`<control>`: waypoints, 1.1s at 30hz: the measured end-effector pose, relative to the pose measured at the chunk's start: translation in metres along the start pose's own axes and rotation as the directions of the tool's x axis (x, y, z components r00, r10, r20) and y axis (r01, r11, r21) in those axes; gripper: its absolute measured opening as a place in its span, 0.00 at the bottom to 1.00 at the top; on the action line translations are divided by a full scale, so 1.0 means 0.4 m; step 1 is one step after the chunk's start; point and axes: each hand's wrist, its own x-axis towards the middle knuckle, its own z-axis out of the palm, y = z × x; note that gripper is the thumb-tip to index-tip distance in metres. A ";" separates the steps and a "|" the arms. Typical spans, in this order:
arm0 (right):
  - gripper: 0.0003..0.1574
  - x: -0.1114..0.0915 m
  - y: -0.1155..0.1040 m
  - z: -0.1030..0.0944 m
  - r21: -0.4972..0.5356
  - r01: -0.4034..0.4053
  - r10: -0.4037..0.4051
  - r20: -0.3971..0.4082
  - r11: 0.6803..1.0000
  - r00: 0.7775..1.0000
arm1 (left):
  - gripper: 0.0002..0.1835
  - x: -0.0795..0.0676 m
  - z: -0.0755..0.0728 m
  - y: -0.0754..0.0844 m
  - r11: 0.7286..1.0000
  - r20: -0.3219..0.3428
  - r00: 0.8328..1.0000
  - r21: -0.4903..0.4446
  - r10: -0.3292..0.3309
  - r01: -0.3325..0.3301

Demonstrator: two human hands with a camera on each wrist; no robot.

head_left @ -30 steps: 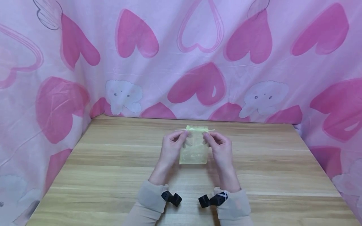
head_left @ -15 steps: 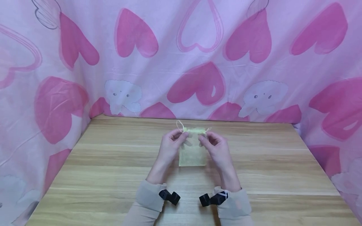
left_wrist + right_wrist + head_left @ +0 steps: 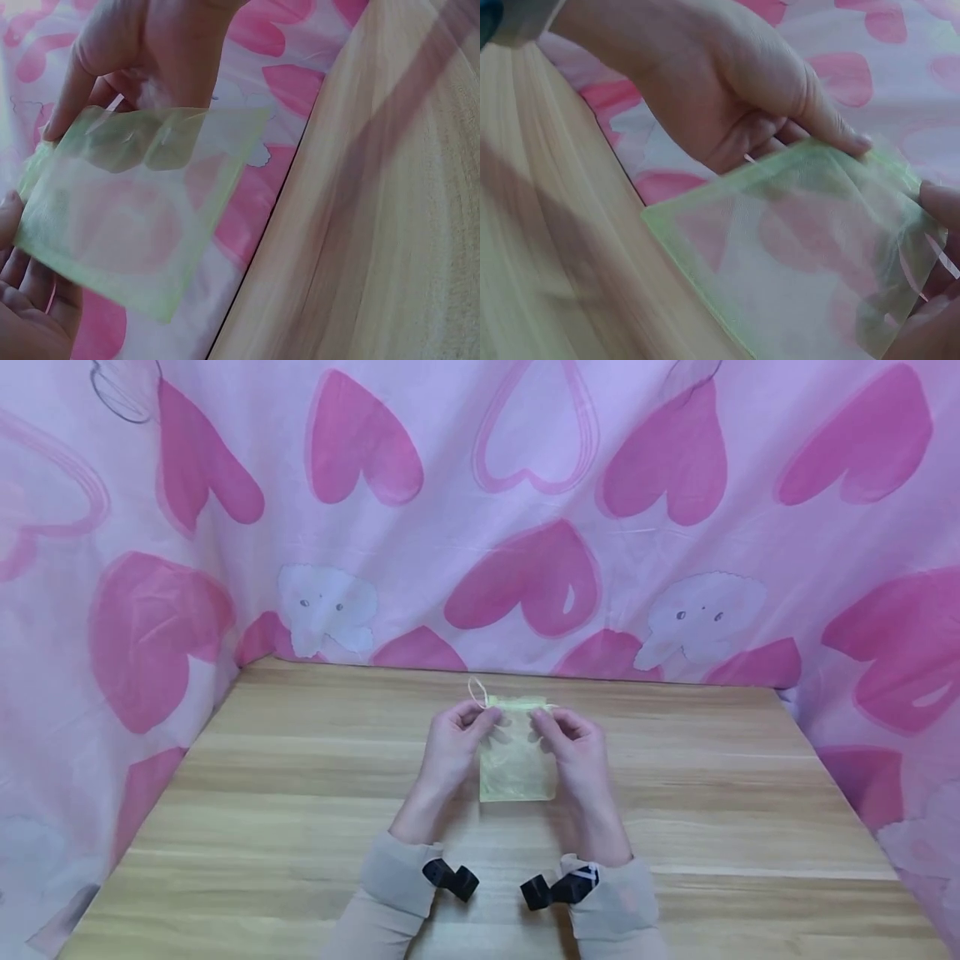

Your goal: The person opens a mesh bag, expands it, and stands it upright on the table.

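A small sheer yellow-green organza drawstring bag (image 3: 517, 768) is held up flat above the table, its gathered mouth at the top. My left hand (image 3: 452, 745) pinches its upper left side between thumb and fingers. The upper right side is pinched by my right hand (image 3: 583, 753). A pale drawstring loop (image 3: 477, 691) sticks up beside the left fingers. Fingers show through the mesh in both wrist views. In the left wrist view, the bag (image 3: 135, 217) slants between the two hands. The right wrist view shows its seamed lower edge and the left hand (image 3: 727, 82) with the thumb in front.
A wood-grain table (image 3: 300, 827) lies beneath the hands. Behind it and at both sides hangs a pink curtain (image 3: 420, 560) with hearts and white cartoon animals. Small black devices (image 3: 452, 878) are strapped at the wrists.
The drawstring loop at the left has come upright since a second ago. The right hand's grip on the bag has shifted slightly. Both hands stay at nearly the same place.
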 end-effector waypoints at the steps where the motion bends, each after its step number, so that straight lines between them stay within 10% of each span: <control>1: 0.08 -0.001 0.000 0.005 0.011 -0.007 0.007 -0.010 1.000 1.000 | 0.11 -0.001 0.000 0.008 1.000 -0.009 1.000 0.000 -0.003 0.003; 18: 0.11 0.001 -0.008 0.022 0.105 0.003 0.004 -0.058 0.994 0.998 | 0.07 0.007 0.010 0.009 0.996 -0.107 0.993 -0.061 0.051 -0.058; 23: 0.12 0.006 -0.015 -0.010 0.097 0.032 -0.036 0.036 0.995 0.999 | 0.07 0.005 0.005 0.010 0.996 -0.050 0.998 -0.070 0.046 -0.050; 33: 0.51 0.018 -0.039 -0.081 -0.093 0.144 -0.109 0.305 0.985 0.946 | 0.36 0.003 -0.014 0.019 0.988 0.159 0.986 -0.151 0.046 -0.022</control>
